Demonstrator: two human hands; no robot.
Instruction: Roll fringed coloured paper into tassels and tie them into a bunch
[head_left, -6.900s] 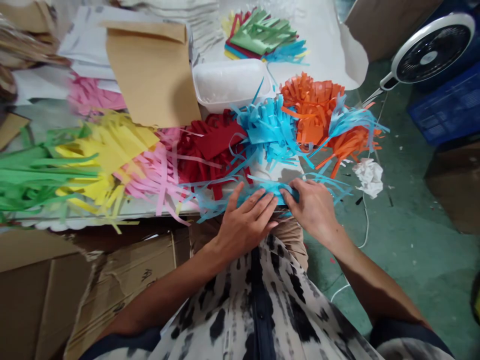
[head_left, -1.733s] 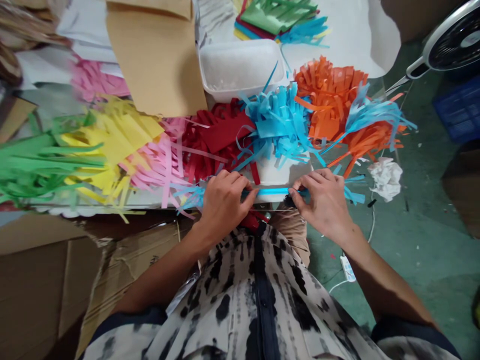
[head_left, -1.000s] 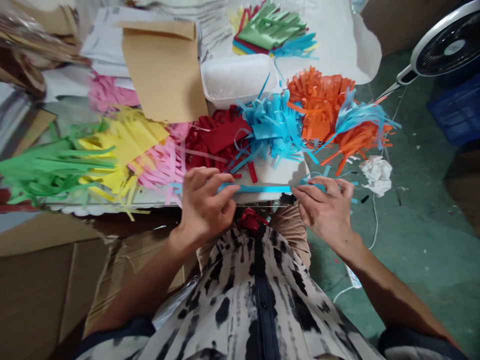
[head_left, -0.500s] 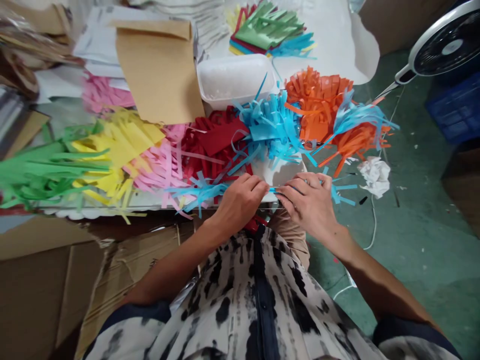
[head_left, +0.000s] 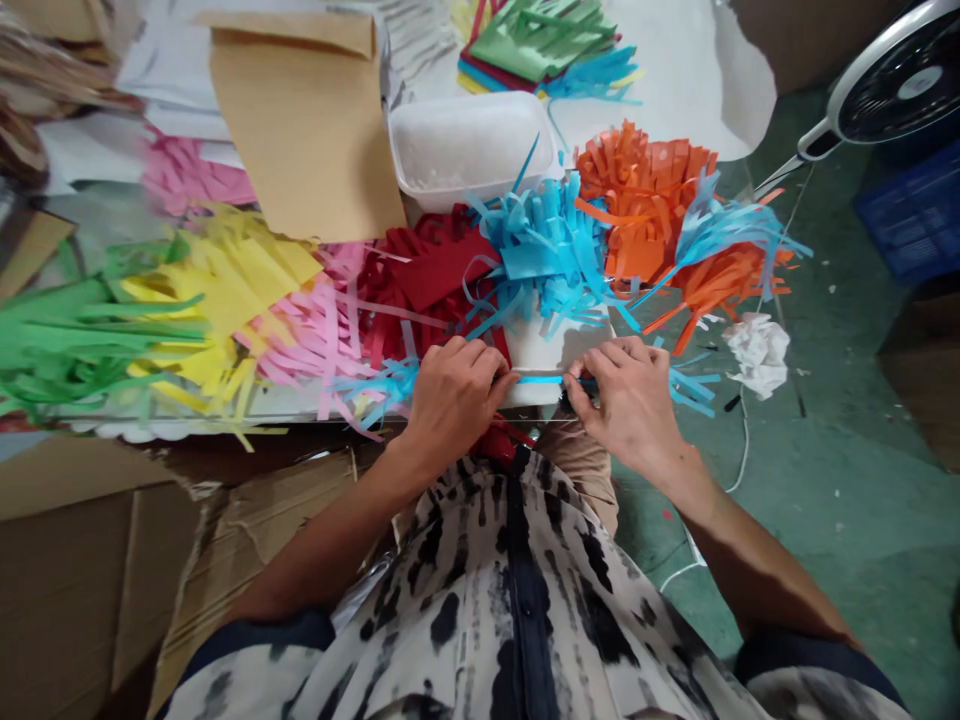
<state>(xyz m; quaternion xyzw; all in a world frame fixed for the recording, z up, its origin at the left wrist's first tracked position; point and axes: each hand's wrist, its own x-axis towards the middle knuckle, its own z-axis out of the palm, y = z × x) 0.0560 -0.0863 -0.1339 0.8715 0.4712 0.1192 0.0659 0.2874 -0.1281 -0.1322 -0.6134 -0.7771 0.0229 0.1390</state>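
A blue paper tassel (head_left: pixel 540 380), rolled narrow in its middle, is stretched level at the table's front edge. Its fringed ends fan out past both hands. My left hand (head_left: pixel 459 385) pinches the rolled part from the left, fingers closed. On the other side my right hand (head_left: pixel 626 390) grips it between thumb and fingers. A short bright blue length shows between the hands. Just beyond them lies a pile of fringed blue paper (head_left: pixel 551 245), with dark red fringed paper (head_left: pixel 427 270) to its left.
Fringed orange (head_left: pixel 637 200), pink (head_left: pixel 300 330), yellow (head_left: pixel 225 265) and green paper (head_left: pixel 82 325) lie along the table. Behind stand a white plastic tray (head_left: pixel 472 145) and a brown paper envelope (head_left: pixel 300 130). A fan (head_left: pixel 892 85) and crumpled white paper (head_left: pixel 757 352) are at the right.
My hands have moved apart along the blue tassel, the left one going left. More of the rolled middle now shows between them.
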